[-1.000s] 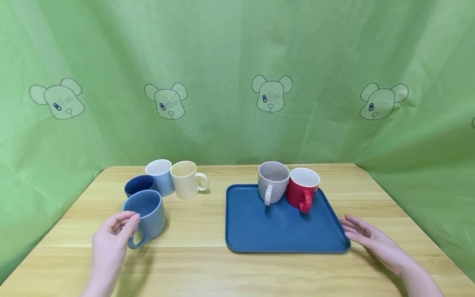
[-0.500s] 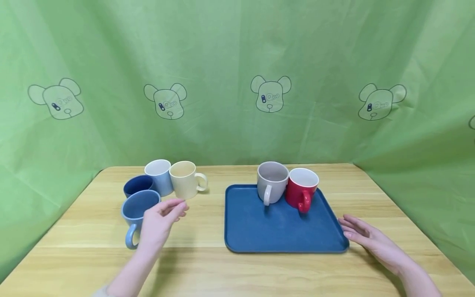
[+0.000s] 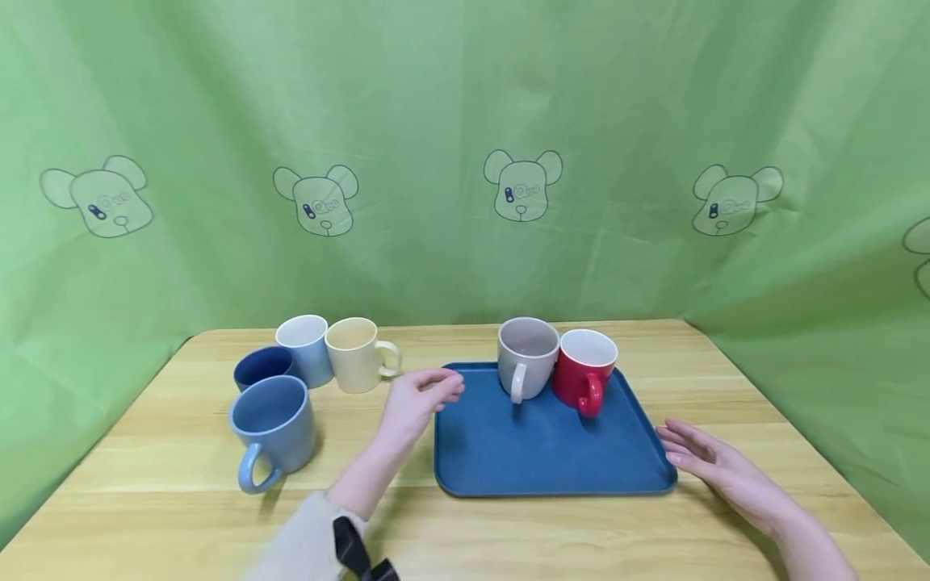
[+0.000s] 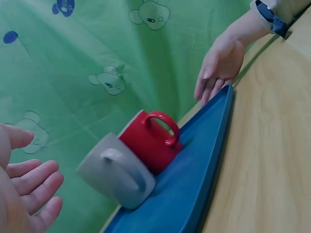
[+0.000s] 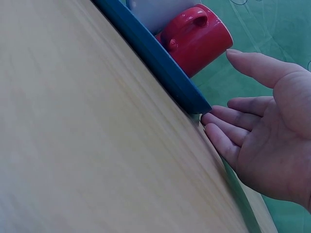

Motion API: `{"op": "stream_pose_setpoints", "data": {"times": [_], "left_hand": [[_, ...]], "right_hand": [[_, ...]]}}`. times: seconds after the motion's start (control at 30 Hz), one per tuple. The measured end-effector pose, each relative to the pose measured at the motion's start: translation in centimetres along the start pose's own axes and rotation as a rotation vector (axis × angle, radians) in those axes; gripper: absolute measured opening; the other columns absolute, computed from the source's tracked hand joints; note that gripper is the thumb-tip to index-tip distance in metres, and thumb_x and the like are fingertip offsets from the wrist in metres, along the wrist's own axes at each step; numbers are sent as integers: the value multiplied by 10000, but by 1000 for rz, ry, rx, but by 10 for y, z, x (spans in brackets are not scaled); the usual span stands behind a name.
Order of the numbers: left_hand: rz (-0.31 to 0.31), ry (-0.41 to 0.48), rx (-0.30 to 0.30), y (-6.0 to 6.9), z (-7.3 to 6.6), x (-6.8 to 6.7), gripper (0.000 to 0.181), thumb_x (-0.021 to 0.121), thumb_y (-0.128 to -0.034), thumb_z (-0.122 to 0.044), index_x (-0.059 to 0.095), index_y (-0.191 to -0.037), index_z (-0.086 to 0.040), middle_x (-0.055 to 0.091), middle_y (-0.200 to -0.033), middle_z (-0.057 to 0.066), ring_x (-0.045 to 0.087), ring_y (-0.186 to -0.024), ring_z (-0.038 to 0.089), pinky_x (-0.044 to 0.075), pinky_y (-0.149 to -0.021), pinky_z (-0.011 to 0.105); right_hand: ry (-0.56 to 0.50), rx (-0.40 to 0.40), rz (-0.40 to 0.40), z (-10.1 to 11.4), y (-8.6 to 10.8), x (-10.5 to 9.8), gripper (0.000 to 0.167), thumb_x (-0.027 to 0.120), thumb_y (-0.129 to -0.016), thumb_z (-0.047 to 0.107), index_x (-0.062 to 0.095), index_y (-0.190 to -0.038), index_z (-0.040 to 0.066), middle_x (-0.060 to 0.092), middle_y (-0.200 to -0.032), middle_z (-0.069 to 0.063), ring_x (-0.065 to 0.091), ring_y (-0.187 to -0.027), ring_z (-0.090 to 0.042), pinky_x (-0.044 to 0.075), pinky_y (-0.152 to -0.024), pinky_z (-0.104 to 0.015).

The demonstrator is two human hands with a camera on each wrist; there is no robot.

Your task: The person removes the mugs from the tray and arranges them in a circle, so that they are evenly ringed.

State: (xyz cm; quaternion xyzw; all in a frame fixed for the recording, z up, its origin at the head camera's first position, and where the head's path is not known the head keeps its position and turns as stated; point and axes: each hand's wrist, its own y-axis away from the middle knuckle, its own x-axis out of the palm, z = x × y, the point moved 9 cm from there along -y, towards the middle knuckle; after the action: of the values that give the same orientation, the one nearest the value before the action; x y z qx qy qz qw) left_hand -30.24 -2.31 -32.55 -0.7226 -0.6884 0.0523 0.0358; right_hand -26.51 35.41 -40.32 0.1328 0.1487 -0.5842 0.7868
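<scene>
My left hand (image 3: pixel 420 395), holding nothing, hovers at the left edge of the blue tray (image 3: pixel 552 460); its fingers look loose and apart in the left wrist view. At the tray's right edge lies my right hand (image 3: pixel 715 468), palm facing the tray, fingers loosely extended by the rim. The right wrist view shows its fingertips (image 5: pixel 209 119) at or very near the tray's corner; firm contact is hard to tell. Upright on the tray's back part stand a grey mug (image 3: pixel 529 367) and a red mug (image 3: pixel 577 379), side by side, handles toward me.
Left on the wooden table (image 3: pixel 218 516), a light blue mug (image 3: pixel 291 440) stands in front of a dark blue mug (image 3: pixel 265 365), a pale blue mug with white inside (image 3: pixel 312 363) and a cream mug (image 3: pixel 352 367). A green curtain (image 3: pixel 436 242) hangs behind.
My left hand has moved right, from beside the light blue mug's handle, past the cream mug, to the tray's left edge. My right hand stays by the tray; the mugs stand where they were.
</scene>
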Motion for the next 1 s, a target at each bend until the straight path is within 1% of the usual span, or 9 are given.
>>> {"op": "stream_pose_setpoints", "data": {"times": [0.07, 0.23, 0.3, 0.4, 0.47, 0.6, 0.7, 0.8, 1.0], "left_hand": [[25, -1, -18, -7, 6, 13, 303, 642, -862, -156, 641, -1040, 89, 691, -896, 157, 658, -866, 289, 502, -705, 272], [93, -15, -74, -25, 22, 47, 331, 675, -844, -203, 647, -1052, 52, 688, -918, 133, 649, -886, 277, 491, -803, 411], [118, -40, -93, -30, 26, 60, 344, 684, -838, -219, 645, -1060, 41, 685, -917, 117, 646, -857, 250, 492, -790, 406], [135, -75, -128, -36, 33, 74, 358, 695, -830, -234, 640, -1073, 23, 674, -937, 97, 622, -819, 203, 496, -739, 338], [129, -71, -150, -39, 36, 79, 355, 693, -833, -230, 635, -1081, 18, 664, -972, 94, 609, -825, 177, 496, -725, 307], [115, -18, -189, -45, 44, 87, 344, 683, -842, -204, 625, -1081, 37, 649, -1009, 119, 609, -865, 199, 512, -762, 327], [129, 6, -206, -48, 49, 93, 300, 660, -859, -189, 633, -1035, 53, 670, -953, 137, 619, -865, 205, 517, -747, 321], [139, 17, -217, -49, 50, 97, 242, 634, -875, -168, 650, -975, 52, 685, -849, 123, 613, -807, 182, 509, -703, 301], [115, 65, -252, -48, 57, 99, 216, 625, -876, -148, 666, -953, 49, 659, -744, 59, 588, -728, 127, 512, -700, 309]], "right_hand": [[-1, -10, 5, 1, 0, 0, 606, 455, -978, 145, 133, -1416, -122, 254, -1404, -351, 448, -1079, 116, 331, -844, -74], [-6, -27, 11, 3, 2, 0, 596, 444, -980, 125, 125, -1406, -143, 247, -1392, -375, 485, -1064, 80, 345, -839, -82], [-6, -20, 3, 3, 2, -1, 597, 450, -978, 129, 133, -1408, -137, 252, -1395, -367, 476, -1067, 90, 343, -840, -80], [-2, -3, -6, 3, 2, 0, 608, 466, -972, 143, 145, -1414, -123, 261, -1406, -345, 447, -1074, 120, 329, -843, -74], [-10, -4, -2, 4, 2, 0, 615, 475, -968, 139, 143, -1415, -122, 258, -1408, -344, 440, -1078, 124, 326, -845, -72], [-29, -36, 19, 7, 1, 1, 629, 492, -952, 93, 127, -1405, -144, 264, -1403, -345, 446, -1089, 111, 332, -856, -79], [-39, -50, 38, 9, 1, 2, 642, 501, -941, 66, 111, -1399, -159, 241, -1402, -361, 439, -1096, 115, 338, -862, -88], [-37, -51, 44, 9, 0, 2, 651, 508, -934, 58, 108, -1399, -158, 201, -1404, -378, 429, -1097, 122, 339, -863, -93], [-23, -46, 21, 5, 2, 3, 642, 511, -935, 65, 127, -1402, -149, 227, -1399, -374, 441, -1089, 114, 337, -855, -90]]}}
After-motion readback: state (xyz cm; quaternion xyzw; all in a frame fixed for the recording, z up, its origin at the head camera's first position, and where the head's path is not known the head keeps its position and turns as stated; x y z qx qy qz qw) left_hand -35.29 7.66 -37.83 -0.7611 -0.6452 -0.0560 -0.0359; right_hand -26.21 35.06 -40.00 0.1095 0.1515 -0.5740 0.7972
